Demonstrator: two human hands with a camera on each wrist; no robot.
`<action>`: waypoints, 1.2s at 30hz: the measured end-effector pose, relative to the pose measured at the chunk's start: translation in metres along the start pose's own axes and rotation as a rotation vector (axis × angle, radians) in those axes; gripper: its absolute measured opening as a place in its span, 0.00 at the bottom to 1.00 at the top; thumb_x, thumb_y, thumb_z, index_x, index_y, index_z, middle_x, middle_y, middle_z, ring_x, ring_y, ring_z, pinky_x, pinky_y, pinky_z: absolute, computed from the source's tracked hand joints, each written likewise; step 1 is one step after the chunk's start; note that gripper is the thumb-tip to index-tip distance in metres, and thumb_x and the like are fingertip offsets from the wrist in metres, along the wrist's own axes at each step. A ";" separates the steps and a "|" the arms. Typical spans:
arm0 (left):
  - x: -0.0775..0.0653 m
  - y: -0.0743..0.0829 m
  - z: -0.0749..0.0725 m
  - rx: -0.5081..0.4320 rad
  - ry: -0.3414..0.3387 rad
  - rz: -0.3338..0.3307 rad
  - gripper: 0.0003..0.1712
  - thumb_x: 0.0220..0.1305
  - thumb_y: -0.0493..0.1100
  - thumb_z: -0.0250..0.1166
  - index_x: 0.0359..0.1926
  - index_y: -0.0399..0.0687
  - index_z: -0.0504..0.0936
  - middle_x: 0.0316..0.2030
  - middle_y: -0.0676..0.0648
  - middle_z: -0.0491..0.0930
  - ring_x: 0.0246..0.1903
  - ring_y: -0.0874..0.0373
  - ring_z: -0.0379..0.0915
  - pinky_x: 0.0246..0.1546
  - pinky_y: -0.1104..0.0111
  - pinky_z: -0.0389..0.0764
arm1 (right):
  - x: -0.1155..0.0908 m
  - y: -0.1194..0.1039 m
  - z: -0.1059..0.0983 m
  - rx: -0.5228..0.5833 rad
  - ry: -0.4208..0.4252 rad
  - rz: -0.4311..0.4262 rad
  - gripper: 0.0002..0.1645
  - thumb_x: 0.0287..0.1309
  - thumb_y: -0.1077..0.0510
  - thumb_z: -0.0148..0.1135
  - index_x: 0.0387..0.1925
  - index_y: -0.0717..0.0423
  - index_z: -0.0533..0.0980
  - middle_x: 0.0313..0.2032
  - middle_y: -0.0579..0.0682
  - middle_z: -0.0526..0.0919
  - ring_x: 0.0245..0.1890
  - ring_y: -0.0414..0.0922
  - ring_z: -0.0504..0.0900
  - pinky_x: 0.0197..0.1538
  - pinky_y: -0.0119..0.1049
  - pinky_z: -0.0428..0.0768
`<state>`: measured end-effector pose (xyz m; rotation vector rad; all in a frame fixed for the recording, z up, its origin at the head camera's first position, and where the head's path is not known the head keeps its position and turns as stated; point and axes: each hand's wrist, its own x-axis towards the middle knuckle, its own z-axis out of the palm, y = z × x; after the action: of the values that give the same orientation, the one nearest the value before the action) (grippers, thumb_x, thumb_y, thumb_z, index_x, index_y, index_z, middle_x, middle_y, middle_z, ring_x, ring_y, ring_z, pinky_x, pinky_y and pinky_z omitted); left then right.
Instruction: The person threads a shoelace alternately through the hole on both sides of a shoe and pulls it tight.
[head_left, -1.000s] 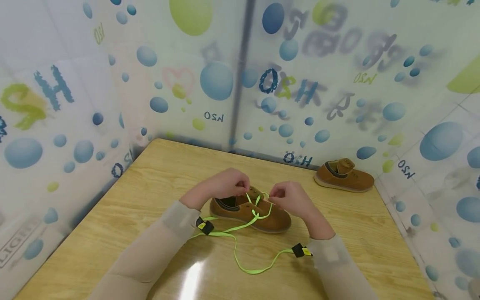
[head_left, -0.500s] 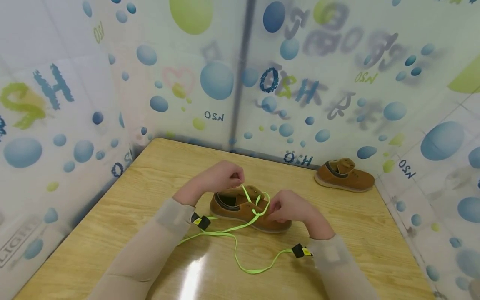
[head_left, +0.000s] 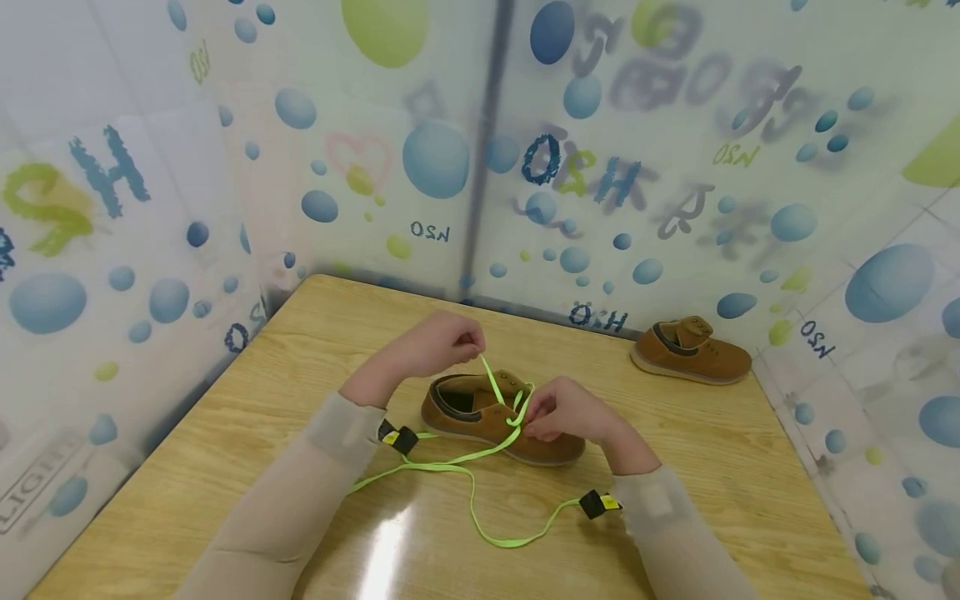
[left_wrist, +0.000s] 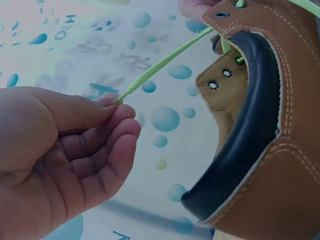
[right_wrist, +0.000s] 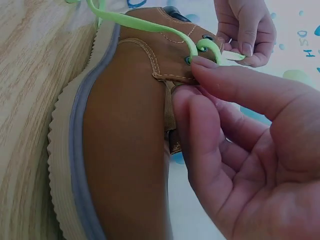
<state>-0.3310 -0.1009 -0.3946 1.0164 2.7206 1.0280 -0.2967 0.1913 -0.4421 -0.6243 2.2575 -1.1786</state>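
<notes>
A brown shoe [head_left: 468, 427] with a dark collar stands on the table, its toe to the right. A flat neon-green shoelace [left_wrist: 160, 67] runs through its eyelets. My left hand [head_left: 438, 343], raised above and behind the shoe's opening, pinches the lace's tip between thumb and fingers; the strand stretches taut from there down to the eyelets. At the front of the lacing, my right hand [head_left: 573, 412] pinches the edge of the eyelet flap [right_wrist: 172, 57], thumb on top beside a lace loop and fingers underneath. The tongue [left_wrist: 222, 82] stands up, with lace-free eyelets showing.
A matching brown shoe [head_left: 701, 360], without lace, sits at the table's back right. The rest of the green lace [head_left: 471, 500] trails across the wooden table [head_left: 225, 417] in front, passing near both wrists' straps. Patterned walls [head_left: 375, 167] border the table behind and at the sides.
My left hand has risen and moved left, drawing out more lace. My right hand has let go of the lace, dipped toward the toe, and now grips the flap; the lace loop has become smaller.
</notes>
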 end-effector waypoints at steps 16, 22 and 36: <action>-0.009 -0.008 -0.023 -0.006 0.046 -0.030 0.09 0.79 0.39 0.61 0.38 0.47 0.84 0.27 0.51 0.80 0.25 0.58 0.70 0.35 0.63 0.75 | 0.002 0.004 -0.001 0.047 -0.022 -0.023 0.05 0.62 0.68 0.72 0.34 0.70 0.84 0.27 0.53 0.90 0.24 0.40 0.83 0.33 0.32 0.86; -0.008 -0.010 -0.023 0.002 0.053 -0.026 0.09 0.79 0.39 0.61 0.39 0.46 0.84 0.27 0.49 0.81 0.25 0.59 0.71 0.35 0.64 0.75 | 0.002 0.003 -0.001 0.046 -0.031 -0.029 0.05 0.62 0.68 0.72 0.34 0.70 0.84 0.27 0.53 0.90 0.24 0.39 0.83 0.33 0.31 0.85; 0.002 -0.019 -0.009 -0.002 0.094 -0.048 0.08 0.77 0.39 0.62 0.39 0.42 0.86 0.26 0.51 0.81 0.26 0.60 0.73 0.34 0.65 0.76 | 0.002 0.003 0.000 0.036 -0.034 -0.033 0.06 0.62 0.68 0.72 0.34 0.70 0.84 0.26 0.52 0.89 0.23 0.39 0.82 0.33 0.31 0.85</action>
<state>-0.3457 -0.1160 -0.3988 0.9207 2.8022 1.0979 -0.2987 0.1917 -0.4448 -0.6652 2.2007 -1.2127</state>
